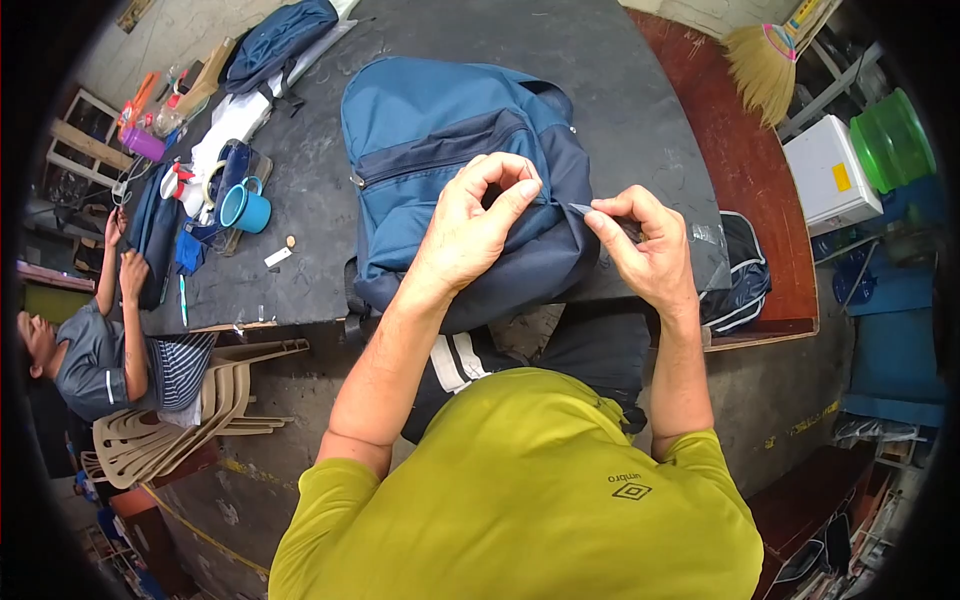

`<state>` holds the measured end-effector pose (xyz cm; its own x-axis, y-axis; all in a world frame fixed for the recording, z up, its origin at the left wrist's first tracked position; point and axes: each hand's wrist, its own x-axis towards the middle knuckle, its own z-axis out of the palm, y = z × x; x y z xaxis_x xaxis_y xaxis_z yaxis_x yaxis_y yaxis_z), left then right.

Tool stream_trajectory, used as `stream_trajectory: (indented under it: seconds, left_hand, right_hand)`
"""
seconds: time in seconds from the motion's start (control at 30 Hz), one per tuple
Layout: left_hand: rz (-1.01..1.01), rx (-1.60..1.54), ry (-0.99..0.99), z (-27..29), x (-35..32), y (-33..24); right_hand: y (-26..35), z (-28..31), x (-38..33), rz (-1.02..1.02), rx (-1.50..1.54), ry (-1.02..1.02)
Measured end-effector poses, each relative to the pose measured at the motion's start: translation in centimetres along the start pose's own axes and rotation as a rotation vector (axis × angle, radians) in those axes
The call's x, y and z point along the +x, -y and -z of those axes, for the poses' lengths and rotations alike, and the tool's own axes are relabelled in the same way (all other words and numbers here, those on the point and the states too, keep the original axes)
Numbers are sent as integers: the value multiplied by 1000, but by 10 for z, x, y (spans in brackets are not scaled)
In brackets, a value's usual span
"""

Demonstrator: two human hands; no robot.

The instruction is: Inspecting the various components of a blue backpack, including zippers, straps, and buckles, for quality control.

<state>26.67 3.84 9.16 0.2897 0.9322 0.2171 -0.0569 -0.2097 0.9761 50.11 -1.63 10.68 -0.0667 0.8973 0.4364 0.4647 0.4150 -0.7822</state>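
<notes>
A blue and navy backpack (450,110) lies on the dark table in front of me, its zipped front pocket facing up. Over its right part, my left hand (475,220) pinches thumb and forefinger together; whatever is between them is too small to make out. My right hand (645,245), just off the bag's right side, is closed on a small flat grey-blue pointed piece (580,208). The piece's tip points left toward the bag, and its kind is unclear. A gap separates my two hands.
At left on the black table (640,120) stand a teal mug (246,208) and a spray bottle (180,185). Another blue bag (280,45) lies at the far left. A person (100,350) sits beside stacked beige chairs (200,410). A reddish-brown bench (740,150) runs along the right.
</notes>
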Motion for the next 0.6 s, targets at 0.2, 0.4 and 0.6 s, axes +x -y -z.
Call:
stream_trajectory:
  seconds: [0.2, 0.4, 0.6]
  left_hand:
    - [9, 18, -6, -1, 1, -1]
    - [-51, 67, -6, -3, 1, 0]
    - [-66, 95, -5, -4, 0, 0]
  right_hand:
    - [4, -4, 12, 64, -72, 58]
    - [5, -9, 16, 65, -77, 60]
    - [2, -10, 15, 76, -103, 50]
